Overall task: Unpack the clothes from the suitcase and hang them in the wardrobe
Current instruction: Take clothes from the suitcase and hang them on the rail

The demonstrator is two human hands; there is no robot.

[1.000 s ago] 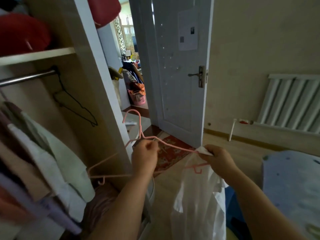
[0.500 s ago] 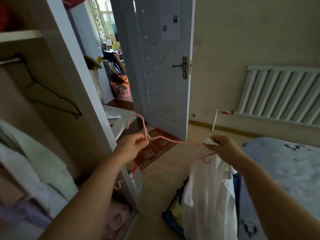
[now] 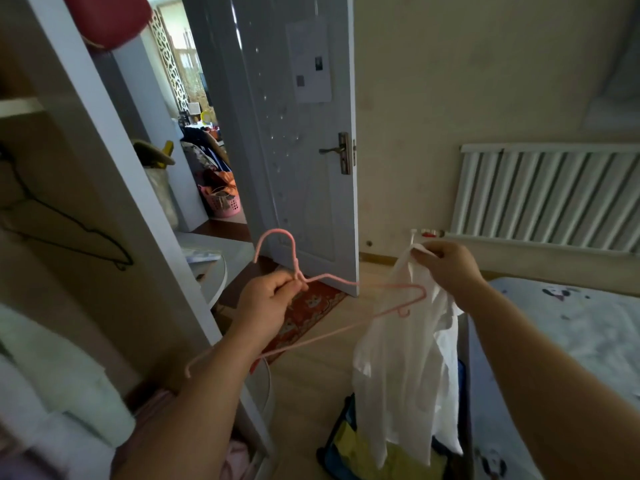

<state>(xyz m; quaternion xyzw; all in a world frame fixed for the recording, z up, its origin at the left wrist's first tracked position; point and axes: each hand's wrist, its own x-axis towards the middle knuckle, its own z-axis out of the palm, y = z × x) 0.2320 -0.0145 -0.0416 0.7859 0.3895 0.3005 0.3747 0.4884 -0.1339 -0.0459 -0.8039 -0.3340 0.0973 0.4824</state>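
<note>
The left hand (image 3: 270,299) grips a pink wire hanger (image 3: 277,231) at its neck, fingers curled round the wire just under the hook, which points up and away. The right hand (image 3: 446,268) pinches the top edge of a white garment (image 3: 405,358) between thumb and fingers and holds it up, so the cloth hangs straight down in loose folds. The hanger's right end crosses the garment just below that hand; whether it has gone inside the cloth cannot be told. Its left end dips down towards the wardrobe.

Under the garment, near on the floor, lies the blue suitcase (image 3: 332,459), open, with something yellow in it; the hem hangs over it. Just right of the suitcase is a bed (image 3: 571,341) with a pale printed cover.

On the left stands the open wardrobe (image 3: 114,202), with a black hanger (image 3: 69,223) inside and pale clothes (image 3: 62,375) hanging lower and nearer. Farther off are a red rug (image 3: 311,306), an open grey door (image 3: 294,133) and, on the right wall, a white radiator (image 3: 547,192)
</note>
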